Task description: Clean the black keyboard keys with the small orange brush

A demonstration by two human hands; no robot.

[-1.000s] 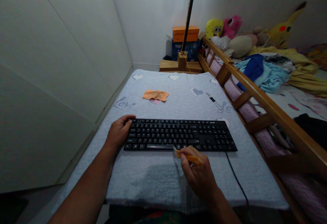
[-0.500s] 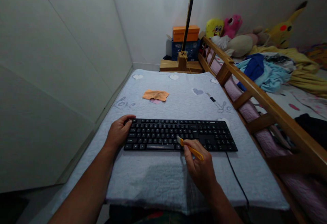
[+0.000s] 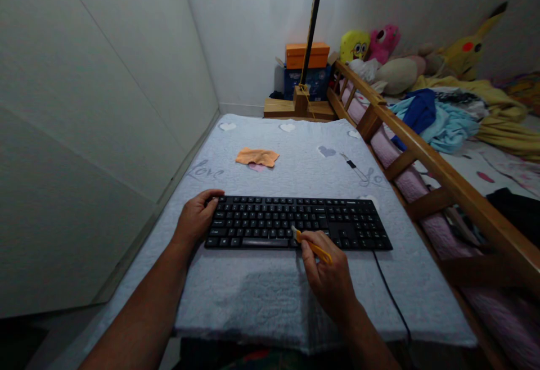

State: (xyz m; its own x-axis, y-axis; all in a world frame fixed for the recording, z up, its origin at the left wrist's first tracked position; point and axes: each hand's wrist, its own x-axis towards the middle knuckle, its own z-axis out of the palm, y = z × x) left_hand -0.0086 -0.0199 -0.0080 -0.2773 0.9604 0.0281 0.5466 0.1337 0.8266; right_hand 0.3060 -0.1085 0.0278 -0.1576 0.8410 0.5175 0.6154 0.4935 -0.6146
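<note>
I have a small brush with a yellow-orange plastic handle in my right hand, thumb and fingers pinched together on the handle. Its pale bristle end points away from me and to the left, over the keys beyond the right end of the space bar; its long axis slants back toward me and rightward. I cannot tell whether the bristles touch the keys.

Under the brush is a long, black, rectangular plastic keyboard, lying flat with its long axis running left to right and its space-bar edge nearest me. My left hand is clamped on its left end, at the far corner. A thin black cable runs from the near edge, right of centre, toward me.

The keyboard rests on a pale blue quilted cloth with printed hearts. Beyond it lie a rumpled orange cloth and, farther right, a slim metal tool with a black band. A brown wooden bed rail borders the right side.
</note>
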